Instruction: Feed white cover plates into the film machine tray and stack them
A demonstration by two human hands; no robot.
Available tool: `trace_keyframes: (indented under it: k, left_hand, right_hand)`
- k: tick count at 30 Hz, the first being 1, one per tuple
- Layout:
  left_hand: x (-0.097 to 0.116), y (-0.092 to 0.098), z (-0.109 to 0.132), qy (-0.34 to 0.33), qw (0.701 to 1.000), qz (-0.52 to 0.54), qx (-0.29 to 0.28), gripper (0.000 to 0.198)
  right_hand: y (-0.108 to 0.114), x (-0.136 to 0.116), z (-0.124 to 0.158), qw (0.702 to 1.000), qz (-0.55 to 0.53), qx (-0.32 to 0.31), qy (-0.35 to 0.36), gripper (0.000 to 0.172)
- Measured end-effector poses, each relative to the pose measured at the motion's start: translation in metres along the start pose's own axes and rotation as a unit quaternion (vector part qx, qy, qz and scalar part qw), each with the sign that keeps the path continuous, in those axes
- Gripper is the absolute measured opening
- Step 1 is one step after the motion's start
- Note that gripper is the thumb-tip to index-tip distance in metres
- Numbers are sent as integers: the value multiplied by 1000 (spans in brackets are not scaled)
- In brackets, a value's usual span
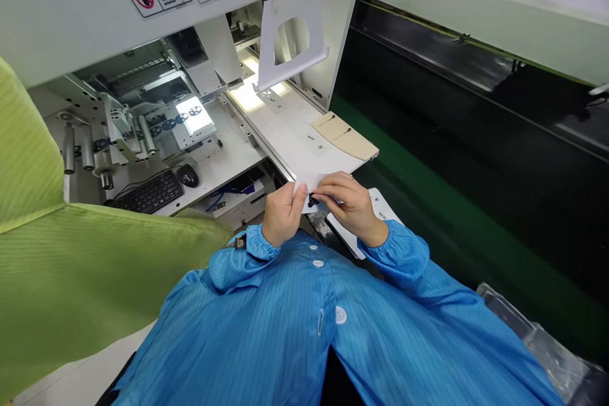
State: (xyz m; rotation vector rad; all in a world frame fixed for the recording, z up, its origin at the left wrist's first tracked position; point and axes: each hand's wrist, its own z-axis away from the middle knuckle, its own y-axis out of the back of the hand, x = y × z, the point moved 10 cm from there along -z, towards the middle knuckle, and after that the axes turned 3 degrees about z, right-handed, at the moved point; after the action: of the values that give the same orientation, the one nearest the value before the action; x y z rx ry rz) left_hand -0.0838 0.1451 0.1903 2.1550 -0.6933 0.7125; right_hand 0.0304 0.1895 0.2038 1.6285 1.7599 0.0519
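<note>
Just in front of my blue smock, my left hand [284,212] grips the edge of a thin white sheet [304,182], thumb on top. A small black part [312,201] lies against this sheet, between my two hands. With thumb and fingertips pinched, my right hand [351,204] touches the black part; whether it holds the part or only presses on it is hidden. Below my right wrist is a white plate [380,204] with small grey marks. Beyond my hands stretches a white machine bed [304,130] with small dark pieces on it.
A beige board [347,136] with two dark pins lies on the bed's right. Left are a keyboard [151,193], a mouse [188,176] and rollers holding a strip of black discs [181,118]. A white bracket [267,44] overhangs the bed. A green sleeve [95,266] is close on the left.
</note>
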Motion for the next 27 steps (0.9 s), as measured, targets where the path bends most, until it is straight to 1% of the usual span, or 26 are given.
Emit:
trace_keyframes:
  k: [4,8,11,14,16,17,19,21,23,25,27]
  left_hand:
    - [5,-3,2,-12,1000,-3,-1,35]
    - [3,-6,2,-2,1000,11,-9,36]
    - [-3,-8,1,28,999,22,-15,37]
    - [-12,-11,1,69,996,38,-29,39]
    - [-19,-14,1,97,993,53,-44,40]
    - [-23,-15,2,110,991,59,-51,41]
    - [-29,-15,1,128,988,61,-56,41]
    - [-31,-13,0,128,989,53,-52,40]
    - [-30,-10,-2,115,991,39,-48,39]
    - [-25,-9,-3,96,994,25,-45,38]
    - [-19,-10,-3,73,996,14,-43,38]
  right_hand:
    - [-4,-2,1,1000,19,-25,4,5]
    - [-10,-2,1,998,35,-53,8,5]
    - [-15,-5,3,996,56,-66,37,10]
    - [-15,-9,7,993,78,-48,79,14]
    - [-13,-11,10,993,71,-38,92,14]
    - [-12,-10,11,994,59,-34,90,13]
    - [-7,-5,11,998,23,-24,56,10]
    - [0,5,11,1000,-26,-11,-6,8]
    - [4,15,10,996,-67,1,-62,13]
    - [5,17,9,994,-71,8,-77,13]
    - [4,14,7,997,-45,7,-58,8]
